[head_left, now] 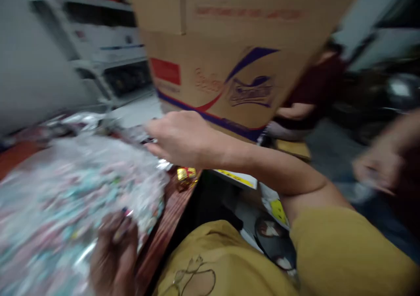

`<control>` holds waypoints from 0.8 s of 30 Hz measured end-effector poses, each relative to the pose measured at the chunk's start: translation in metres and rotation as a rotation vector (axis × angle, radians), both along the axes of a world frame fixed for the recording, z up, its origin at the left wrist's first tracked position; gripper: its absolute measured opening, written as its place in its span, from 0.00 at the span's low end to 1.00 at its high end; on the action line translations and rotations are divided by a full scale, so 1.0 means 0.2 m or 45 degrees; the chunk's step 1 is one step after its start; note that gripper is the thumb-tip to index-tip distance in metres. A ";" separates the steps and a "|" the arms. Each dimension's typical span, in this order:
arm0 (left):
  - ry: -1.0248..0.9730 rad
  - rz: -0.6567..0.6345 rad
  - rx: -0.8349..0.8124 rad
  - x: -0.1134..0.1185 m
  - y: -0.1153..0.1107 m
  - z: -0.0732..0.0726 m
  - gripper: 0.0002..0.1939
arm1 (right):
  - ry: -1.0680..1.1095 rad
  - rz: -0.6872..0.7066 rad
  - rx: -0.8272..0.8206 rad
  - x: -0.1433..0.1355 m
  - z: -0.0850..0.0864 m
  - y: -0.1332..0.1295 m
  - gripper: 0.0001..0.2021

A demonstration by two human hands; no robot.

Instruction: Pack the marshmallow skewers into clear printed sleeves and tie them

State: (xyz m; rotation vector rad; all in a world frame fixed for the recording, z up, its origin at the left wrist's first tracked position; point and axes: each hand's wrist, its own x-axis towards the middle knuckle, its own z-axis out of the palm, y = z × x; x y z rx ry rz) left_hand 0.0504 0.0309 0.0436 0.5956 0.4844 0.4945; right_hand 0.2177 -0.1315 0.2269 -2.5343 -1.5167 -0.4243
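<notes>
At the lower left, my left hand [114,248] is over a big clear plastic bag [82,186] of small pink, blue and white pieces. Its fingers are pinched together, with a tiny dark and shiny bit at their tips, too blurred to name. My right hand [180,138] reaches across in front of a large cardboard box [213,59]. Its fingers are curled closed near silvery wrapping [164,164], and what they hold is hidden. A gold and red wrapped piece [186,177] lies on the table edge, just below my right wrist.
A red-brown table [160,243] bears the bag. White shelves [98,0] stand behind at the left. At the right are another person's hand [377,169] and, farther back, a seated person in a dark red top [315,90]. An open container [210,199] is below the table edge.
</notes>
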 end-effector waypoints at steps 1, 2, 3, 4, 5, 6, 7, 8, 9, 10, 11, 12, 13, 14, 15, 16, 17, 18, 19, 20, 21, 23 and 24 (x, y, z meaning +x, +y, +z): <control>-0.028 0.115 -0.054 0.01 -0.04 0.00 0.16 | 0.055 0.076 0.060 0.00 -0.07 0.02 0.13; -0.034 0.178 -0.092 0.04 -0.07 -0.01 0.16 | 0.142 0.127 0.093 0.01 -0.15 0.03 0.11; -0.027 0.225 -0.112 0.06 -0.08 -0.03 0.16 | 0.251 0.163 0.127 0.03 -0.24 0.02 0.10; -0.023 0.257 -0.133 0.09 -0.09 -0.05 0.16 | 0.376 0.207 0.165 0.05 -0.34 0.02 0.09; -0.035 0.286 -0.154 0.11 -0.09 -0.07 0.16 | 0.517 0.256 0.188 0.08 -0.44 0.01 0.09; -0.040 0.320 -0.183 0.13 -0.10 -0.10 0.15 | 0.656 0.302 0.202 0.10 -0.54 0.00 0.09; -0.050 0.336 -0.210 0.13 -0.10 -0.12 0.16 | 0.794 0.345 0.217 0.11 -0.63 -0.02 0.09; -0.066 0.342 -0.236 0.13 -0.12 -0.14 0.16 | 0.929 0.377 0.264 0.12 -0.72 -0.03 0.09; -0.078 0.345 -0.265 0.12 -0.13 -0.16 0.17 | 1.045 0.414 0.297 0.11 -0.79 -0.05 0.09; -0.087 0.341 -0.294 0.11 -0.15 -0.18 0.17 | 1.139 0.439 0.341 0.09 -0.86 -0.07 0.08; -0.092 0.338 -0.324 0.10 -0.17 -0.19 0.17 | 1.225 0.459 0.369 0.07 -0.91 -0.08 0.08; -0.089 0.336 -0.354 0.09 -0.18 -0.21 0.18 | 1.303 0.477 0.391 0.05 -0.96 -0.08 0.08; -0.078 0.332 -0.379 0.08 -0.19 -0.23 0.18 | 1.377 0.492 0.413 0.02 -1.00 -0.08 0.09; -0.064 0.331 -0.395 0.07 -0.19 -0.24 0.17 | 1.453 0.510 0.430 -0.01 -1.02 -0.07 0.09; -0.048 0.335 -0.402 0.06 -0.19 -0.26 0.17 | 1.521 0.529 0.458 -0.03 -1.05 -0.05 0.09; -0.029 0.339 -0.402 0.05 -0.18 -0.28 0.17 | 1.575 0.546 0.495 -0.05 -1.06 -0.03 0.08; -0.012 0.344 -0.398 0.04 -0.18 -0.30 0.17 | 1.612 0.558 0.537 -0.07 -1.07 -0.01 0.08; 0.002 0.347 -0.389 0.04 -0.17 -0.31 0.17 | 1.630 0.575 0.576 -0.09 -1.07 0.01 0.08; 0.011 0.350 -0.377 0.03 -0.16 -0.32 0.17 | 1.635 0.600 0.609 -0.11 -1.07 0.04 0.09; 0.021 0.348 -0.363 0.03 -0.15 -0.33 0.17 | 1.628 0.634 0.631 -0.12 -1.07 0.06 0.09; 0.028 0.345 -0.344 0.02 -0.14 -0.33 0.18 | 1.614 0.678 0.638 -0.13 -1.07 0.09 0.09; 0.035 0.344 -0.294 0.00 -0.12 -0.34 0.19 | 1.564 0.789 0.611 -0.14 -1.07 0.13 0.11; 0.040 0.347 -0.270 -0.01 -0.11 -0.33 0.19 | 1.531 0.836 0.582 -0.14 -1.07 0.14 0.13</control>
